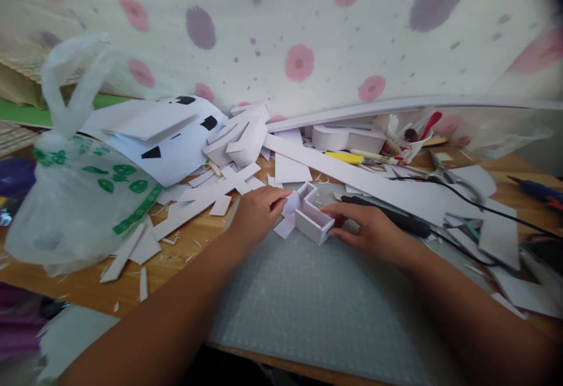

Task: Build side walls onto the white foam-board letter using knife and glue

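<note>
A small white foam-board form with upright walls and an angular, stepped outline stands on the grey cutting mat. At its left, my left hand has thumb and forefinger pinched on a small white foam-board piece. Whether that piece is joined to the form I cannot tell. Another flat white scrap lies just below it. My right hand grips the form's right end between thumb and fingers. Right behind that hand lies a black-handled tool with a cord.
White foam-board strips and scraps litter the table behind the mat. A knotted plastic bag stands at left. At right are scissors, a cup of utensils and a blue-handled tool. A yellow tool lies behind. A spotted curtain hangs at the back.
</note>
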`<control>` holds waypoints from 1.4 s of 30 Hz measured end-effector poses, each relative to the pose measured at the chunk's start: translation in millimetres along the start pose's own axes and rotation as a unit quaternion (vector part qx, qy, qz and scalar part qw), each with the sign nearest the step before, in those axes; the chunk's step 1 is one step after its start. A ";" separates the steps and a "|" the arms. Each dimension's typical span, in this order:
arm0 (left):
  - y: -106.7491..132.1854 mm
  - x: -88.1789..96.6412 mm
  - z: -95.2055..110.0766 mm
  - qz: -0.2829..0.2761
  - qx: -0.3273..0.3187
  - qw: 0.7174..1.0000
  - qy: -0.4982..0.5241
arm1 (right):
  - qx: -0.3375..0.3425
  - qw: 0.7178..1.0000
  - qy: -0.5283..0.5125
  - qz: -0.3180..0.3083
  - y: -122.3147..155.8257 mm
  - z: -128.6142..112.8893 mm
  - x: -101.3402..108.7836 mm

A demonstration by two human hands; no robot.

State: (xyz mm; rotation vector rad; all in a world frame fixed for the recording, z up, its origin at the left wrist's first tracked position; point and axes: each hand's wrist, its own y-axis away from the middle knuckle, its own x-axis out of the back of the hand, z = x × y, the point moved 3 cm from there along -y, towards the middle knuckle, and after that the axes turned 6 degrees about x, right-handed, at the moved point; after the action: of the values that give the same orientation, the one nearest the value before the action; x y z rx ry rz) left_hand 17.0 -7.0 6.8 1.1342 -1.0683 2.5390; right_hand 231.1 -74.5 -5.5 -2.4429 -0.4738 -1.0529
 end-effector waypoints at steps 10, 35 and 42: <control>-5.3 -14.8 9.4 -0.007 -0.066 0.993 -0.098 | -0.011 1.000 -0.008 -0.001 -0.1 -1.9 0.2; -4.6 -18.2 4.7 -0.047 -0.032 0.997 -0.044 | 0.015 1.000 0.016 0.019 0.5 -1.9 1.8; -4.3 -15.0 4.3 -0.037 -0.052 0.997 -0.047 | 0.010 1.000 0.008 0.010 0.8 -3.1 2.4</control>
State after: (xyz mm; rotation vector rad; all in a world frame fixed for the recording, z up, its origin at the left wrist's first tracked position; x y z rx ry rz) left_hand 31.8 -4.7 0.7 1.2526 -1.1424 2.3662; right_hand 231.3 -76.4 -2.0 -2.4150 -0.4516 -1.0537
